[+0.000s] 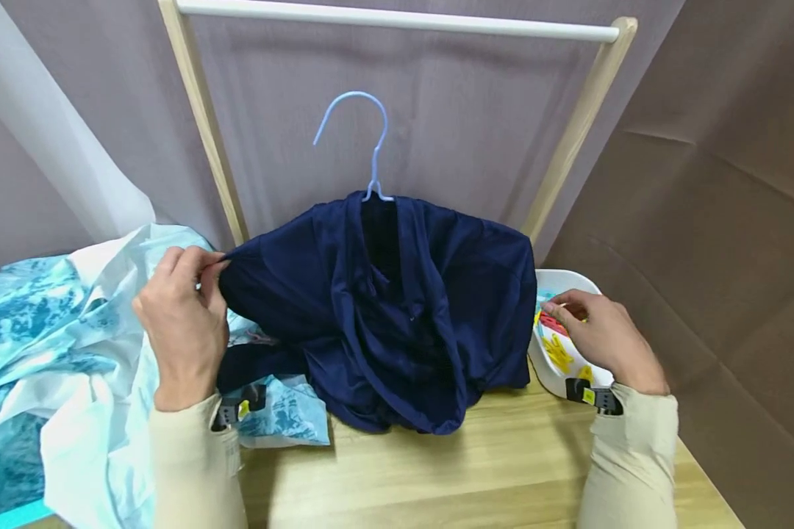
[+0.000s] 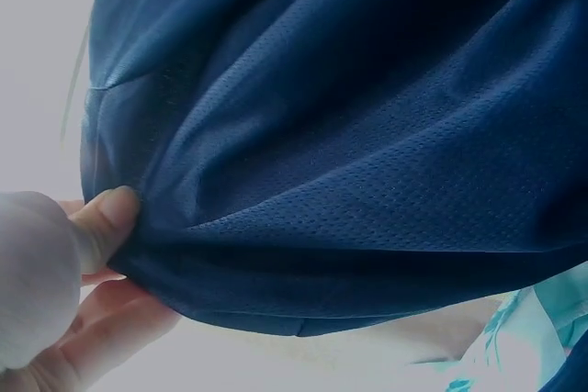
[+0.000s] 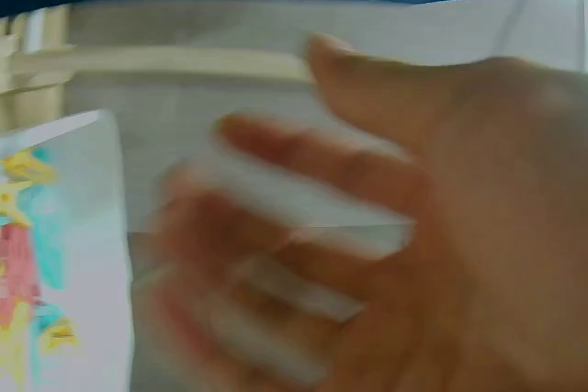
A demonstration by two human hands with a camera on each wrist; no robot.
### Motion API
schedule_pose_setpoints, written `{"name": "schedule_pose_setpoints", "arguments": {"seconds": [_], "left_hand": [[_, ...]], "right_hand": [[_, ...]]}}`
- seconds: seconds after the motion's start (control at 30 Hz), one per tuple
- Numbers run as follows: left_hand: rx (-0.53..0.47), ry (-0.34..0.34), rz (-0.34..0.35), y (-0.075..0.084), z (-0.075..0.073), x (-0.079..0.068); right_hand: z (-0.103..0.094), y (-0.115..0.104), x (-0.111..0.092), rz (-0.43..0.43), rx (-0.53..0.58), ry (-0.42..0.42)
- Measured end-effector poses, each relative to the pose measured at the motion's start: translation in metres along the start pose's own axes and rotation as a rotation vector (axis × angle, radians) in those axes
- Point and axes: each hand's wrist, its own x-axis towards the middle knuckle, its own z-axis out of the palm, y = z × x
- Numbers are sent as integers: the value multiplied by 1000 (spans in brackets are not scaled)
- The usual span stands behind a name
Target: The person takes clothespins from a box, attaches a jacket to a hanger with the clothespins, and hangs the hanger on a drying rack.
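A navy garment [image 1: 490,294] with an open collar hangs on a light-blue hanger [image 1: 380,139]. My left hand [image 1: 187,316] pinches the garment's left edge between thumb and fingers. The left wrist view shows the thumb on top of the pinched mesh-like fabric [image 2: 367,172]. My right hand [image 1: 605,334] is over a white tub [image 1: 572,278] with red and yellow clothespins [image 1: 557,354] inside. In the blurred right wrist view, this hand [image 3: 395,199] has its fingers loosely bent and apart, with nothing seen between them. The tub [image 3: 96,227] is beside it.
A rack with a white bar [image 1: 397,18] and wooden posts [image 1: 572,136] stands behind the garment. Blue-and-white patterned cloth [image 1: 93,353] is heaped at the left, and a piece of it [image 1: 284,415] lies on the wooden table [image 1: 423,485]. A brown panel [image 1: 734,257] borders the right.
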Motion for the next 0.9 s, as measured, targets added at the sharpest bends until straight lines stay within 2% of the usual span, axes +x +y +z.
{"name": "schedule_pose_setpoints", "arguments": {"seconds": [0.13, 0.2, 0.27, 0.4, 0.53, 0.77, 0.9], "left_hand": [[-1, -15, 12, 2, -1, 1], [-12, -10, 6, 3, -1, 2], [-17, -5, 3, 3, -1, 2], [-22, 5, -5, 4, -1, 2], [-16, 6, -1, 5, -2, 2], [5, -26, 41, 3, -6, 2], [0, -37, 55, 3, -7, 2]], "right_hand": [[12, 22, 9, 92, -71, -289], [18, 31, 12, 127, -80, -371], [23, 38, 15, 130, -97, -405], [34, 49, 19, 132, -12, -430], [42, 57, 19, 197, 78, -432], [45, 62, 18, 242, 33, -372], [42, 62, 18, 233, 8, -280]]}}
